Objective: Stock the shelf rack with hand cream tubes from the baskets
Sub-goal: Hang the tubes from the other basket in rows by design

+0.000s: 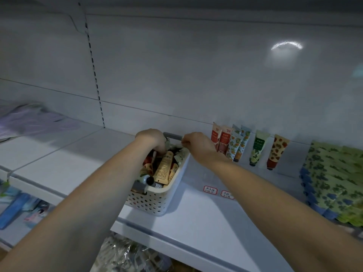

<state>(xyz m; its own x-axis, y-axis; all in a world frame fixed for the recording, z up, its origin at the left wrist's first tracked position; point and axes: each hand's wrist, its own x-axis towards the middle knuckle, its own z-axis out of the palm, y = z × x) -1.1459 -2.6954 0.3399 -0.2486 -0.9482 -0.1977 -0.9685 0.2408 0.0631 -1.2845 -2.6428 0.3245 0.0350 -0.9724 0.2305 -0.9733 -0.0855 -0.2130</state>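
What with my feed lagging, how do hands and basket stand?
Left hand among loose tubes, grasp hidden. Right hand at far rim of basket. Several hand cream tubes shelved. Nothing blocking.

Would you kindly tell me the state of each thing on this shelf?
Basket: upright on shelf, full of tubes.
Shelved tubes: standing caps down against back panel.
Left hand: fingers inside basket, grip hidden.
Right hand: fingers curled at basket's far rim, grip unclear.
Green packets: stacked, lying flat.
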